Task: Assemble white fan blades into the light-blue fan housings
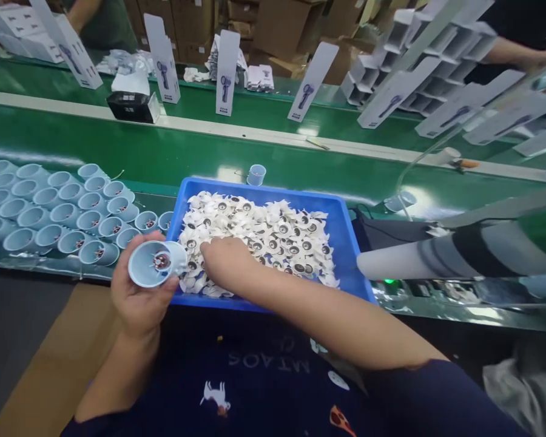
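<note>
My left hand [139, 300] is wrapped round a light blue fan housing [146, 265], its open round end tilted up toward me. Copper motor windings [161, 261] show inside the cup. Just right of it, my right hand [226, 258] is in among white fan impellers [273, 233], fingers curled downward. Its fingertips are largely hidden, so what they grip does not show. The impellers, many with dark ring-shaped hubs, are heaped in a blue plastic bin [349, 243] directly in front of me.
Rows of similar blue housings [66, 212] stand on the left. One housing [256, 175] sits on the green conveyor belt [186, 152] behind the bin. White printed boxes [228, 73] line the far side. A pale cylindrical tube [414, 258] juts in from the right. Co-workers' arms [514, 54] are across the belt.
</note>
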Demonstrator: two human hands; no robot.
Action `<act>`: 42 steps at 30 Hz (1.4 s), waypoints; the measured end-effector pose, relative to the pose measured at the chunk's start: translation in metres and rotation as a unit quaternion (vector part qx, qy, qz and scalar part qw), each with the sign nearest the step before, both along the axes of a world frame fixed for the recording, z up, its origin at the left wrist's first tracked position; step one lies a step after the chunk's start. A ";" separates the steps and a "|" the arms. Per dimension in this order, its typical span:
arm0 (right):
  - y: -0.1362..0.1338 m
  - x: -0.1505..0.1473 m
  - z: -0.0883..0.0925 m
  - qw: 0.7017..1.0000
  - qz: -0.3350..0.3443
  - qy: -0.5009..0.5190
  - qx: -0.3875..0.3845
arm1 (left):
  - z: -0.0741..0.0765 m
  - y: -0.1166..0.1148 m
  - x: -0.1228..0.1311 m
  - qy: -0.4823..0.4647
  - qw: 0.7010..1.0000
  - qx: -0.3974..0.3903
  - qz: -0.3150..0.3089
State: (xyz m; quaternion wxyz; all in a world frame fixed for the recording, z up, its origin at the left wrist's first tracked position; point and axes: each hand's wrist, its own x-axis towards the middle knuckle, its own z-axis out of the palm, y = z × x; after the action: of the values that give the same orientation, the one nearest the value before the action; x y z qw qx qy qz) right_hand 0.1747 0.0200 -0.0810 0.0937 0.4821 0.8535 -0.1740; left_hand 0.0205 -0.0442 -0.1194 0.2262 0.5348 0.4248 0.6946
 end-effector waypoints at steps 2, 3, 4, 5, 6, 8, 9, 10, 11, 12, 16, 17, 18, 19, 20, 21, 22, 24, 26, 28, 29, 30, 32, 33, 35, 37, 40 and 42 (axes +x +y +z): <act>-0.001 -0.008 0.002 1.000 -0.016 0.001 -0.008 | 0.006 0.001 -0.001 -0.030 0.998 0.053 0.029; -0.001 -0.010 0.002 1.000 -0.024 0.006 -0.013 | 0.008 0.001 -0.003 -0.042 0.997 0.062 0.032; -0.001 -0.011 0.003 0.999 -0.031 0.015 -0.017 | 0.010 0.000 -0.005 -0.051 0.996 0.060 0.029; -0.001 -0.009 0.003 0.999 -0.038 0.028 -0.021 | 0.012 -0.001 -0.007 -0.056 0.997 0.049 0.024; 0.000 -0.006 0.003 0.998 -0.045 0.045 -0.027 | 0.012 -0.003 -0.010 -0.058 0.998 0.034 0.017; 0.001 0.009 0.005 0.993 -0.066 0.087 -0.045 | 0.009 -0.008 -0.016 -0.051 0.999 -0.004 0.006; 0.001 0.019 0.007 0.988 -0.081 0.113 -0.061 | 0.007 -0.011 -0.019 -0.048 0.999 -0.022 0.005; 0.001 0.031 0.008 0.981 -0.098 0.144 -0.084 | 0.004 -0.013 -0.022 -0.045 0.998 -0.036 0.004; 0.000 0.043 0.010 0.970 -0.114 0.178 -0.115 | 0.001 -0.016 -0.024 -0.040 0.998 -0.050 0.000; -0.001 0.055 0.012 0.956 -0.129 0.217 -0.150 | -0.001 -0.018 -0.025 -0.027 0.997 -0.066 -0.010; -0.015 0.090 0.011 0.875 -0.163 0.380 -0.253 | -0.002 -0.022 -0.016 0.162 0.970 -0.161 -0.087; -0.020 0.094 0.009 0.855 -0.168 0.415 -0.261 | 0.000 -0.022 -0.009 0.224 0.954 -0.173 -0.099; -0.024 0.097 0.006 0.837 -0.170 0.447 -0.266 | 0.004 -0.021 -0.002 0.276 0.940 -0.171 -0.106; -0.029 0.098 0.002 0.820 -0.170 0.475 -0.269 | 0.008 -0.020 0.006 0.316 0.928 -0.159 -0.113; -0.033 0.099 -0.001 0.806 -0.169 0.500 -0.268 | 0.012 -0.018 0.014 0.344 0.921 -0.138 -0.123; -0.037 0.099 -0.003 0.795 -0.167 0.520 -0.263 | 0.016 -0.016 0.021 0.364 0.914 -0.118 -0.132; -0.040 0.099 -0.004 0.786 -0.167 0.538 -0.253 | 0.018 -0.014 0.027 0.380 0.909 -0.100 -0.137; -0.047 0.100 -0.001 0.779 -0.167 0.563 -0.218 | 0.021 -0.010 0.037 0.409 0.900 -0.072 -0.128; -0.052 0.100 0.005 0.823 -0.140 0.538 -0.117 | 0.020 -0.007 0.043 0.437 0.892 -0.045 -0.107; -0.055 0.099 0.011 0.887 -0.090 0.453 0.015 | 0.019 -0.006 0.048 0.460 0.882 -0.020 -0.096; -0.055 0.099 0.013 0.909 -0.065 0.406 0.067 | 0.019 -0.007 0.051 0.467 0.879 -0.009 -0.091; -0.055 0.098 0.014 0.923 -0.046 0.370 0.097 | 0.018 -0.007 0.053 0.471 0.878 0.001 -0.086; -0.054 0.099 0.015 0.931 -0.030 0.349 0.101 | 0.019 -0.009 0.059 0.467 0.881 0.017 -0.068; -0.053 0.100 0.015 0.931 -0.026 0.351 0.096 | 0.020 -0.009 0.061 0.464 0.883 0.023 -0.061; -0.053 0.106 0.015 0.928 -0.028 0.359 0.095 | 0.020 -0.008 0.062 0.461 0.885 0.027 -0.058; -0.056 0.114 0.016 0.919 -0.031 0.379 0.106 | 0.021 -0.005 0.061 0.458 0.886 0.012 -0.067; -0.061 0.124 0.017 0.894 -0.026 0.421 0.154 | 0.025 0.003 0.057 0.451 0.890 -0.009 -0.071; -0.063 0.127 0.018 0.891 0.007 0.411 0.193 | 0.031 0.007 0.058 0.455 0.887 0.007 -0.085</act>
State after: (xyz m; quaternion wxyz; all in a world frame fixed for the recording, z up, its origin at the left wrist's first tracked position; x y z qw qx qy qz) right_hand 0.3019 -0.0432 -0.0634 -0.3591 0.3700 0.8360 -0.1878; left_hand 0.0784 -0.0376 -0.0887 0.0626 0.8275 0.4293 0.3565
